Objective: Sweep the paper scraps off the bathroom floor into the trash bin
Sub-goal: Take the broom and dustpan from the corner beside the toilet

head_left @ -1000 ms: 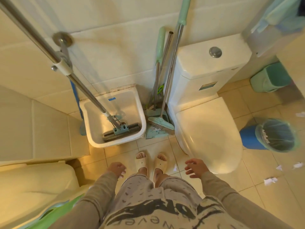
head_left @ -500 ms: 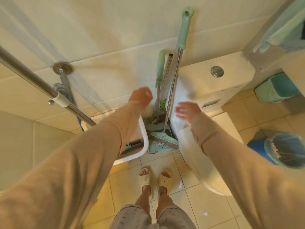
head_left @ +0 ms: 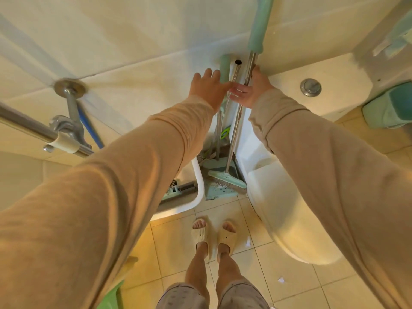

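A broom with a green grip [head_left: 258,30], a metal pole and a green head [head_left: 227,178] leans in the corner between the wall and the toilet tank. Beside it stands a grey-green dustpan [head_left: 219,191] with its own green-topped handle [head_left: 224,68]. My left hand [head_left: 207,88] is open with fingers spread, right at the dustpan handle. My right hand [head_left: 249,91] is open too, palm against the broom pole and thumb along it. Small white paper scraps [head_left: 248,243] [head_left: 281,280] lie on the tiles near my feet. The blue trash bin is out of view.
The white toilet [head_left: 289,219] fills the right side, its tank [head_left: 334,85] against the wall. A white mop basin [head_left: 199,186] sits left of the dustpan, and a steel mop pole [head_left: 22,126] crosses the left. A teal container [head_left: 388,108] stands far right.
Both arms rose from my waist and reached forward. The hands have closed in on the two handles in the corner. The camera tilted up, so the blue bin left the view.
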`<state>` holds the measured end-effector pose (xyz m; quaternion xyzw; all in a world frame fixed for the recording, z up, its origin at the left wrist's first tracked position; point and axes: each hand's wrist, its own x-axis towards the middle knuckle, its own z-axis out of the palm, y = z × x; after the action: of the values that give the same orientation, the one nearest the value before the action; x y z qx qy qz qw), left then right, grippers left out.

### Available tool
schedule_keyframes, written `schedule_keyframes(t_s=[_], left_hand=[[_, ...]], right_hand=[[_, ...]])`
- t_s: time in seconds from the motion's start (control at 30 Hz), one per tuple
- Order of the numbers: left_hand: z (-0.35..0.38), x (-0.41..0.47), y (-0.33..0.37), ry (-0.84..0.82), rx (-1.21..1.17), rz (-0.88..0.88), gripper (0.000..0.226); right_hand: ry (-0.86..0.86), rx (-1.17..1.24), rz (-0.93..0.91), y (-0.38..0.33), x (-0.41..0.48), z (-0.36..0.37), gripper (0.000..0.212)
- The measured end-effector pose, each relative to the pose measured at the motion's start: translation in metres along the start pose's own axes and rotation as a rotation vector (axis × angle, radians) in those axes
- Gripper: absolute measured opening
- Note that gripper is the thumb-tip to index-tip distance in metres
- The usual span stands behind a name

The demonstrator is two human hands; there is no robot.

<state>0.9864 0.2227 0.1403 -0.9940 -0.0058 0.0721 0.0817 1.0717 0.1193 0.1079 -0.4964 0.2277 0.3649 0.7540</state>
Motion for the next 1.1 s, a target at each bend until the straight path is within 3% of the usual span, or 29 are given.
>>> schedule_keyframes(t_s=[0.1, 0.2, 0.4, 0.6, 0.73, 1.0, 1.1], left_hand=[[-0.002, -0.003, 0.007, -0.005, 0.152, -0.002, 0.047], [-0.006, -0.005, 0.011, 0.014, 0.249, 0.067, 0.025], [-0.009, -0.017, 0.024, 0.032, 0.527, 0.322, 0.029], [-0.005, -0.059, 0.061, -0.062, 0.666, 0.561, 0.021], [0.001, -0.095, 0.078, -0.106, 0.723, 0.598, 0.014], [0.004, -0.14, 0.098, 0.001, 0.715, 0.629, 0.018], [0.004, -0.149, 0.099, 0.058, 0.71, 0.656, 0.017]], right_hand=[[-0.003, -0.003, 0.022, 0.003, 0.0, -0.001, 0.066], [0.057, 0.095, 0.07, 0.012, -0.009, -0.013, 0.052], [0.113, 0.416, 0.259, 0.046, -0.051, -0.047, 0.022], [0.146, 0.81, 0.311, 0.071, -0.1, -0.059, 0.03], [0.113, 0.733, 0.369, 0.096, -0.135, -0.073, 0.037], [0.196, 0.721, 0.395, 0.157, -0.168, -0.103, 0.05], [0.205, 0.717, 0.367, 0.174, -0.182, -0.11, 0.036]])
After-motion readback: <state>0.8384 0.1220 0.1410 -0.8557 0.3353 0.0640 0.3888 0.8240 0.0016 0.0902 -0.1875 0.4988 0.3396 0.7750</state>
